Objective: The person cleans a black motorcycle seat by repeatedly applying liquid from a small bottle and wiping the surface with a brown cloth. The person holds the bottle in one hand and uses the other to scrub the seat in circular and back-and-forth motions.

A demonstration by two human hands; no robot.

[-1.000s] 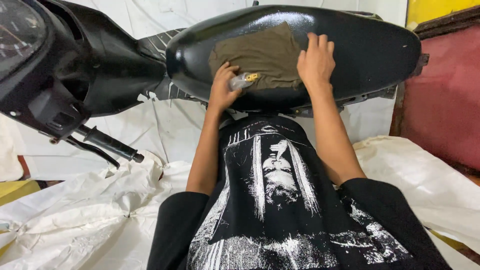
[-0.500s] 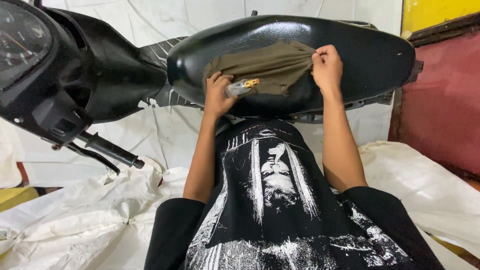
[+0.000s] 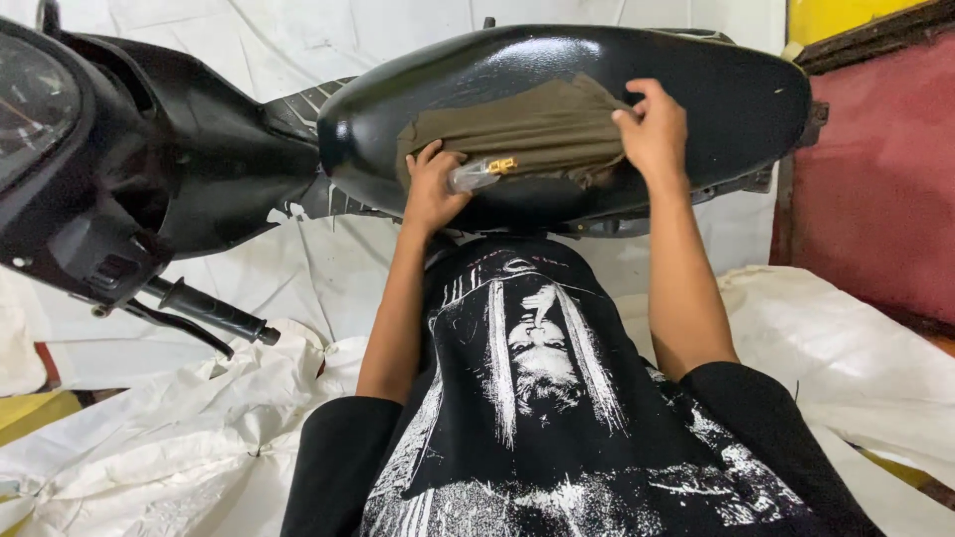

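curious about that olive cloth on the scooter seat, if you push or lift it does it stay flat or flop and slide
The olive cloth looks floppy: it bunches into folds where the right hand grips its edge. It probably slides easily, since the black seat under it is glossy and curved. It seems light, draping to the seat's shape while the left hand presses its other end.

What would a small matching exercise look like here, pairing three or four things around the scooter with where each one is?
Things:
1. olive cloth
2. left hand
3. right hand
4. handlebar grip

Places:
A. gripping the cloth's right edge
B. sticking out at the lower left, beyond the hands
C. spread on the glossy black seat
D. pressing the cloth's left end, holding a small clear item with a yellow tip

Pairs: 1-C, 2-D, 3-A, 4-B
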